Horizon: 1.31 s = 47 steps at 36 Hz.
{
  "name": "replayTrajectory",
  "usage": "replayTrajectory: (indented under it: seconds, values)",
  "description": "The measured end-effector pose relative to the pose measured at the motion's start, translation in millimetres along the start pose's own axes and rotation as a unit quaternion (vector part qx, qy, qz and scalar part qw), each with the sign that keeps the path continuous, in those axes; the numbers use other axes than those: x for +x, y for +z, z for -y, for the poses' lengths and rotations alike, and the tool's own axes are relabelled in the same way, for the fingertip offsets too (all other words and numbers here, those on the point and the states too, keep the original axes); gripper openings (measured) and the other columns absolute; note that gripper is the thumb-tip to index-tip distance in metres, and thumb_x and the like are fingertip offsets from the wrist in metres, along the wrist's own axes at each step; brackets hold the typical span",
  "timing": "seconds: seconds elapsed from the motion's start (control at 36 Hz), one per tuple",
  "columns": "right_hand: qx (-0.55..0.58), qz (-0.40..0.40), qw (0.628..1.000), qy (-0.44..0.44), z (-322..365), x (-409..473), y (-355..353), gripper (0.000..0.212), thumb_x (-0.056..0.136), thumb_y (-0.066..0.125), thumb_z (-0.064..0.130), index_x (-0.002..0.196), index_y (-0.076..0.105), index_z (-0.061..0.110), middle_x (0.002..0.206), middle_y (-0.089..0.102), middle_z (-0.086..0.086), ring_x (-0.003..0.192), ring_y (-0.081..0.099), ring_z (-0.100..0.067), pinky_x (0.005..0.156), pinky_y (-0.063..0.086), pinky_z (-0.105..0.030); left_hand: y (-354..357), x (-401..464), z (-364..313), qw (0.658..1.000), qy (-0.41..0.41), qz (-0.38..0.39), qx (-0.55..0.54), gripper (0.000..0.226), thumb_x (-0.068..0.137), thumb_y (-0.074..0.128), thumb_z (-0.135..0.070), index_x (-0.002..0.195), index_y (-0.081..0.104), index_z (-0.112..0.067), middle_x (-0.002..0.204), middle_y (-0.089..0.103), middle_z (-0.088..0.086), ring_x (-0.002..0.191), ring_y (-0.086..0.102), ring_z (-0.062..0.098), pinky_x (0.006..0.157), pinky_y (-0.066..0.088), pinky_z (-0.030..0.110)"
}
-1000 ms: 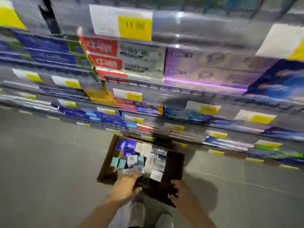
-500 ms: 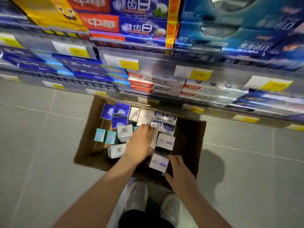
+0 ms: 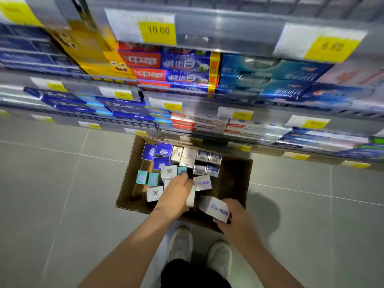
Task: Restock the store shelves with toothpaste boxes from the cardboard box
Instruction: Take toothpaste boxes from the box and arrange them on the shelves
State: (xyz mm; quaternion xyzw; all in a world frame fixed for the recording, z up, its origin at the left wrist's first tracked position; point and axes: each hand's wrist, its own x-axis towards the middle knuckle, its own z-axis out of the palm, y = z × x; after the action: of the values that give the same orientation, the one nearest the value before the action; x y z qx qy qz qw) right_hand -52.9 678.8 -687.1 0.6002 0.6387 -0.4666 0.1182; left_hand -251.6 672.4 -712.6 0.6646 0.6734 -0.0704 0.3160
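Store shelves point(image 3: 207, 96) fill the top of my view, rows of stocked toothpaste boxes lying flat, yellow price tags point(image 3: 158, 31) along the shelf edges. Grey tiled floor point(image 3: 52, 194) below. Cardboard box point(image 3: 234, 183) sits open on the floor, its far edge tucked under the lowest shelf, near edge just ahead of my shoes point(image 3: 199, 248).

Inside the cardboard box: blue toothpaste boxes point(image 3: 161, 151) standing on end at the far left corner, silver ones point(image 3: 204, 163) along the far edge toward the middle, teal ones point(image 3: 147, 178) by the left wall, white QR-topped ones point(image 3: 168, 171) mid-left. Right side of the box floor is bare and dark.

My left hand point(image 3: 175, 196) is down among the boxes at the middle, fingers curled; looks wrapped on a white box but the hand covers the contact, I cannot tell the grip. My right hand point(image 3: 234, 221) grips a white toothpaste box point(image 3: 216, 208), fingers and thumb curled round it, tilted, lifted at the near right edge.
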Motion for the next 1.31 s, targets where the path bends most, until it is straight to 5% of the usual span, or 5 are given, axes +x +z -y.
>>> replayTrajectory:
  seconds: [0.25, 0.39, 0.58, 0.72, 1.31]
  values:
    - [0.033, -0.069, 0.997, -0.001, 77, -118, -139, 0.036, 0.081, 0.069, 0.029, 0.11, 0.053, 0.015, 0.107, 0.061, -0.002, 0.098, 0.058, -0.02, 0.061, 0.028, -0.019, -183, -76, -43, 0.996, -0.049, 0.003, -0.068, 0.059, 0.063, 0.083, -0.023, 0.111, 0.053, -0.007, 0.105, 0.046, 0.005, 0.102, 0.049, 0.022, 0.084, 0.038, 0.025]
    - [0.167, -0.14, 0.976, 0.013, 109, -179, -204, 0.026, 0.077, 0.072, 0.017, 0.094, 0.052, 0.018, 0.093, 0.062, -0.003, 0.089, 0.059, -0.022, 0.067, 0.037, -0.026, -280, -118, -65, 0.999, -0.035, -0.008, -0.031, 0.051, 0.058, 0.084, -0.029, 0.087, 0.045, -0.013, 0.09, 0.048, 0.005, 0.092, 0.049, 0.026, 0.069, 0.037, 0.033]
    - [0.228, -0.171, 0.957, -0.062, 129, -229, -282, 0.072, 0.076, 0.075, 0.014, 0.133, 0.034, 0.03, 0.111, 0.053, 0.0, 0.102, 0.051, -0.021, 0.085, 0.044, -0.038, -399, -164, -97, 0.999, -0.032, -0.012, -0.038, 0.057, 0.06, 0.086, -0.02, 0.1, 0.046, -0.01, 0.091, 0.054, 0.007, 0.082, 0.049, 0.016, 0.062, 0.032, 0.026]
    - [0.24, -0.148, 0.953, -0.11, 152, -285, -339, 0.077, 0.085, 0.066, 0.025, 0.144, 0.02, 0.041, 0.149, 0.029, 0.008, 0.133, 0.036, -0.019, 0.103, 0.041, -0.042, -440, -198, -128, 0.993, -0.05, -0.072, -0.073, 0.062, 0.058, 0.087, -0.025, 0.099, 0.042, -0.012, 0.085, 0.055, 0.004, 0.083, 0.052, 0.026, 0.062, 0.038, 0.031]
    - [0.364, -0.304, 0.84, -0.264, 100, -512, -540, 0.052, 0.084, 0.068, 0.014, 0.123, 0.034, 0.025, 0.123, 0.049, -0.013, 0.097, 0.061, -0.032, 0.076, 0.057, -0.043, -541, -327, -341, 0.891, 0.077, -0.335, -0.297, 0.06, 0.062, 0.084, -0.034, 0.109, 0.052, -0.016, 0.102, 0.057, 0.003, 0.092, 0.056, 0.02, 0.074, 0.045, 0.028]
